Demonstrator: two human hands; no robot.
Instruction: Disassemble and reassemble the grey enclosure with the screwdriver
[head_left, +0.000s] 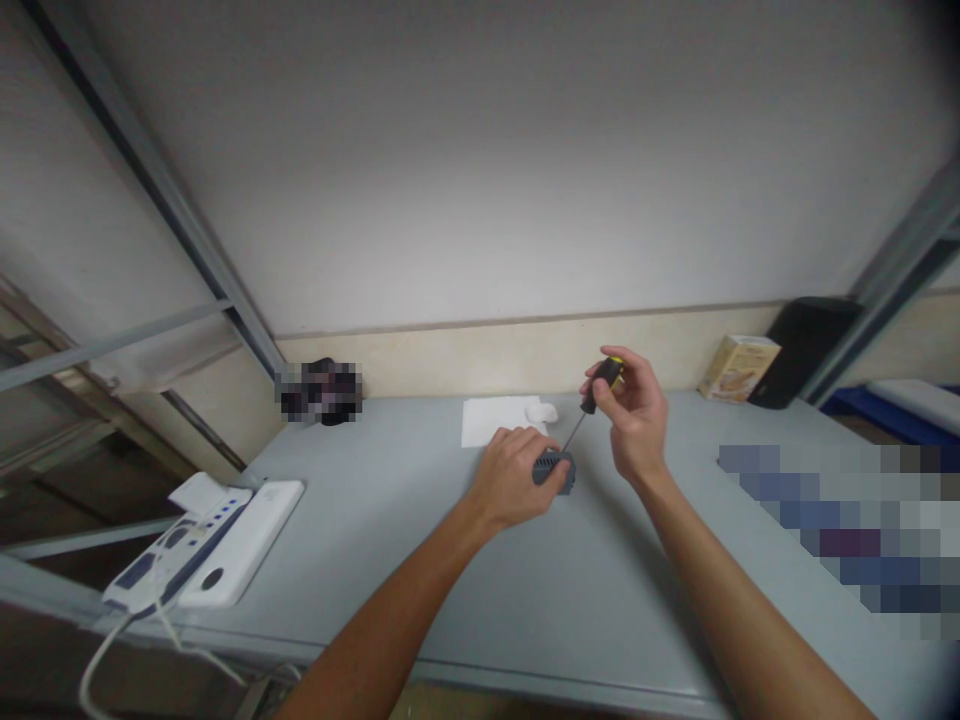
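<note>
My left hand (517,475) is closed around a small dark grey slotted device (553,468), steadying it on the grey table near the middle. What kind of device it is I cannot make out. In my right hand (637,415) is a screwdriver (604,380) with a black and yellow handle, gripped between thumb and fingers. Its thin metal shaft slants down to the left, and the tip meets the top of the device or ends very close to it. My left fingers partly cover the device.
Behind my hands lie white paper (487,420) and a small white object (541,412). At left sit a power strip (176,545) with cables and a white flat device (251,545). A yellowish box (739,368) leans near a black case (806,350) at the back right. Blurred patches cover other items.
</note>
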